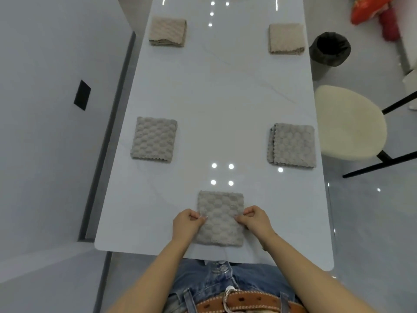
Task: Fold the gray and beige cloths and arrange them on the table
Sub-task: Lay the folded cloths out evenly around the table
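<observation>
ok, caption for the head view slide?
Both hands, left hand and right hand, pinch the near gray cloth; four folded cloths placed.

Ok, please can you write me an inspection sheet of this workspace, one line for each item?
Surface: long white glossy table, showing lamp reflections.
Job's things: two folded beige cloths at the far end, left and right; two folded gray cloths midway, left and right; a fifth gray cloth folded at the near edge.
Clutter: nothing seen on the table.
Grippers: left hand pinches the near cloth's left edge, right hand pinches its right edge.
Cables: nothing seen.
Surroundings: cream chair and black bin to the right, red items beyond the bin, gray wall with a dark plate to the left.
</observation>
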Action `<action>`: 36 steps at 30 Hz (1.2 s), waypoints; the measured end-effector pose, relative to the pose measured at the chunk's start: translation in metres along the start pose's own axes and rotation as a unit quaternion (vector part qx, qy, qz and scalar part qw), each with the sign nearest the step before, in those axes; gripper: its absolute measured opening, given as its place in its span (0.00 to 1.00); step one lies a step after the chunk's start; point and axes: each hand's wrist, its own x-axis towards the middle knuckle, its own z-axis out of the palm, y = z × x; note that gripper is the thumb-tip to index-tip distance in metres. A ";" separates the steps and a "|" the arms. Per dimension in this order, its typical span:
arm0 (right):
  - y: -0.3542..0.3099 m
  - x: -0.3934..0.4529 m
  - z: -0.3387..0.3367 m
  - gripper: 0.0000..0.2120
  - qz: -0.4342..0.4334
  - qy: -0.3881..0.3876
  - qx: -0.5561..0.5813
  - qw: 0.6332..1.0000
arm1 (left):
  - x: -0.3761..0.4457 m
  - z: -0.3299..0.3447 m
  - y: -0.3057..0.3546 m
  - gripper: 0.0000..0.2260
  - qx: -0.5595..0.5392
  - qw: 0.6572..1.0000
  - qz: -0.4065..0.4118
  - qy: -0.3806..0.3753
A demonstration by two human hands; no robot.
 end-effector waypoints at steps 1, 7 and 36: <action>0.000 -0.002 0.000 0.14 0.003 -0.002 0.007 1.000 | -0.001 0.000 -0.001 0.11 0.002 1.000 0.003 -0.001; -0.011 -0.009 -0.003 0.19 -0.038 -0.031 -0.025 0.999 | -0.001 -0.003 0.005 0.17 0.028 0.999 0.041 -0.012; 0.037 -0.012 0.015 0.42 -0.378 -0.050 -0.412 0.828 | 0.003 0.024 -0.037 0.23 0.401 0.819 0.410 0.023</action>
